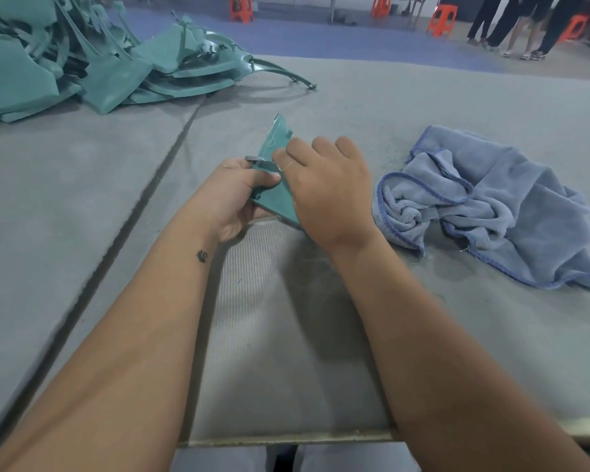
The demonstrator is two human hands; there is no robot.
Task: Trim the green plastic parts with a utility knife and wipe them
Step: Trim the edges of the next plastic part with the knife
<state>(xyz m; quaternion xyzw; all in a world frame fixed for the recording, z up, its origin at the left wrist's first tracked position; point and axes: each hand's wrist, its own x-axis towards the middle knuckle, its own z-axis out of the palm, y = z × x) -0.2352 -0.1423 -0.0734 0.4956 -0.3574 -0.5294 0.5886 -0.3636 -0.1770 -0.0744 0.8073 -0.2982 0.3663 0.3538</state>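
Observation:
A small triangular green plastic part (274,144) stands upright over the grey table. My left hand (242,195) grips its lower left edge, thumb across the face. My right hand (324,189) curls round a utility knife whose dark blade (258,160) lies flat against the part's left edge; the handle is hidden in the fist. A thin pale shaving curls off near my right fingers.
A big heap of green plastic parts (92,63) fills the far left of the table. A crumpled blue cloth (491,206) lies to the right. A dark seam (143,199) runs diagonally across the table. Orange stools and standing people are beyond the far edge.

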